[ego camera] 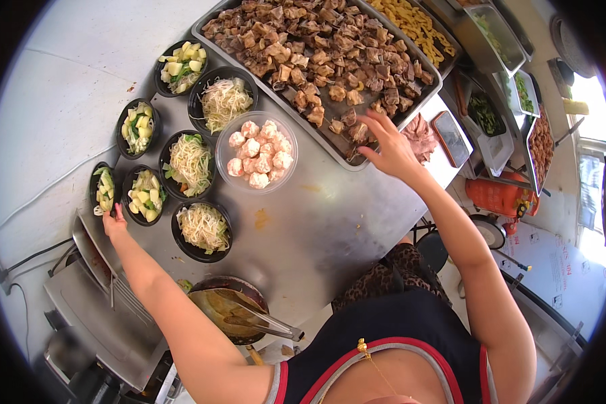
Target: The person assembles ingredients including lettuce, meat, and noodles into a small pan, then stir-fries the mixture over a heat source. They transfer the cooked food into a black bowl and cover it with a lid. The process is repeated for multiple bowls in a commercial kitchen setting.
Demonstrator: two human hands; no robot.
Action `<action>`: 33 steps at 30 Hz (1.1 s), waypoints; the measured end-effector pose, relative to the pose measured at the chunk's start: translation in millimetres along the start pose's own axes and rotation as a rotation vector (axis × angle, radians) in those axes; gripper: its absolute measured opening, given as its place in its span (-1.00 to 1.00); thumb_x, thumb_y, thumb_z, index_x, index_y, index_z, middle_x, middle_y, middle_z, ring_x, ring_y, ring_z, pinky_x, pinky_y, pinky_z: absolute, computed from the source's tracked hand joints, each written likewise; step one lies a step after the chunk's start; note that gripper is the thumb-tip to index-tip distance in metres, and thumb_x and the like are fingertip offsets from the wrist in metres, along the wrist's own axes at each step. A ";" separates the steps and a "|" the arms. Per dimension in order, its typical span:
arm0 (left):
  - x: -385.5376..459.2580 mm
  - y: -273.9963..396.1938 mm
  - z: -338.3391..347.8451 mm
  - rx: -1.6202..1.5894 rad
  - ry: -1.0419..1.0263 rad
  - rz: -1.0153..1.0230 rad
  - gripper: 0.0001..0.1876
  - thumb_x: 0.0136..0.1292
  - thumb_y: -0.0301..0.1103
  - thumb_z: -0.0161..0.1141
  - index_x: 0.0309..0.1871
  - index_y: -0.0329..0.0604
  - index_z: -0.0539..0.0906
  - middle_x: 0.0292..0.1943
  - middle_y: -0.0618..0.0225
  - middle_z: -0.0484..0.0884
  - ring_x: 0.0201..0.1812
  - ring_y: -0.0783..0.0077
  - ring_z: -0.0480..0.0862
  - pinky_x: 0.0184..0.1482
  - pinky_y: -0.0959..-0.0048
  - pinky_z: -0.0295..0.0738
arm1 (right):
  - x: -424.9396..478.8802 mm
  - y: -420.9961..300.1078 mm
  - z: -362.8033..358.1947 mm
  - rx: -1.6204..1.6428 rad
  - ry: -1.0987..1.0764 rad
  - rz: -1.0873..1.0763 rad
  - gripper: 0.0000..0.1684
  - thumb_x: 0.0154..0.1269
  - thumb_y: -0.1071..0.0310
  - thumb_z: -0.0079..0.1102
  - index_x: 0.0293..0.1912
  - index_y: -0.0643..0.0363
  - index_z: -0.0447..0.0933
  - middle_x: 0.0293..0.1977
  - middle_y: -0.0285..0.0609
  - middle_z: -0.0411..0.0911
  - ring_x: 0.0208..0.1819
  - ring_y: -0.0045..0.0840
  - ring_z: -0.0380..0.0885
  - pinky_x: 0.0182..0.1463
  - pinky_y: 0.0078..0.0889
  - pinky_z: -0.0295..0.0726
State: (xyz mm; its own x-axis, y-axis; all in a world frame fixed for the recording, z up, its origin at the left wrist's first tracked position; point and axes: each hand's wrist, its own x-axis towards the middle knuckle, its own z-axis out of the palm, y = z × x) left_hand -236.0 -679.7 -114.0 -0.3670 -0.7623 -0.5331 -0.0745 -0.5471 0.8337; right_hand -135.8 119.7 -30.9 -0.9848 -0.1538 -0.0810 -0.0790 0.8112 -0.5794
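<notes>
My left hand [115, 222] is at the near edge of a small black bowl [104, 188] of potato chunks, greens and a lotus root slice. Whether its fingers grip the rim cannot be made out. At the near right corner of a large metal tray [303, 132], my right hand [391, 146] hovers with thumb and fingers spread. Just beside its fingertips lie brown meat chunks [357, 132], part of a big heap in the tray. A round clear plastic tub [256, 189] of pale pinkish balls stands left of the tray.
More black bowls hold bean sprouts [188, 162] or potato chunks [145, 199]. A dark pan [222, 313] of sauce with metal tongs [267, 320] sits near my body. A phone [452, 139] and sliced meat [420, 139] lie right. An orange gas cylinder [495, 194] stands below.
</notes>
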 end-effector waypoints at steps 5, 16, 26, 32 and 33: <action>-81.8 26.7 -0.1 0.041 -0.176 0.150 -0.59 0.39 -0.45 -0.07 0.19 -0.61 0.32 0.19 -0.10 0.38 0.13 -0.15 0.53 0.02 0.46 0.71 | 66.9 24.1 24.9 -0.334 -0.074 -0.083 0.27 -0.20 -0.14 0.51 0.46 -0.27 -0.02 0.41 -0.02 -0.04 0.19 0.09 0.28 0.13 0.06 0.45; -428.8 -31.2 -71.6 0.117 -0.194 0.133 -0.78 0.31 -0.50 0.07 -0.03 -0.43 0.51 0.04 0.08 0.60 0.08 0.14 0.60 0.09 0.34 0.62 | 80.4 29.1 39.4 -0.281 -0.154 -0.184 -0.07 0.07 -0.12 0.34 0.37 -0.23 0.13 0.28 0.10 0.10 0.05 -0.02 0.38 -0.26 -0.21 0.69; -706.8 -231.2 -39.0 0.054 -0.138 -0.236 -0.88 0.25 -0.54 0.11 -0.27 -0.07 0.41 -0.23 0.28 0.65 -0.24 0.25 0.73 -0.22 0.26 0.74 | 83.0 43.6 25.9 -0.232 -0.307 -0.289 -0.43 0.15 0.11 0.28 0.15 -0.20 0.33 0.03 0.04 0.23 -0.09 0.03 0.51 -0.24 -0.13 0.69; -730.9 -303.5 -10.0 0.163 -0.119 -0.188 -0.79 0.28 -0.47 0.15 -0.33 -0.01 0.31 -0.39 0.46 0.54 -0.42 0.57 0.58 -0.26 0.34 0.69 | 94.6 78.6 14.7 0.078 -0.232 -0.357 -0.54 0.09 0.22 0.25 0.04 -0.19 0.44 0.04 0.06 0.31 -0.18 -0.04 0.60 -0.09 -0.11 0.64; -727.1 -313.2 -8.0 0.178 -0.128 -0.174 -0.79 0.28 -0.46 0.16 -0.33 -0.02 0.30 -0.39 0.47 0.52 -0.42 0.62 0.54 -0.27 0.35 0.69 | 93.4 77.7 4.8 0.128 -0.184 -0.359 -0.52 0.07 0.20 0.28 0.03 -0.17 0.44 0.02 0.04 0.35 -0.20 -0.08 0.60 -0.09 -0.14 0.64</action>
State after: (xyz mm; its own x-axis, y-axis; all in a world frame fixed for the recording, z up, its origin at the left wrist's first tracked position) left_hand 61.7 43.2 11.3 -0.4479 -0.6061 -0.6573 -0.3043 -0.5880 0.7495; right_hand -233.1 165.7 -87.4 -0.8530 -0.5218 0.0073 -0.3809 0.6130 -0.6922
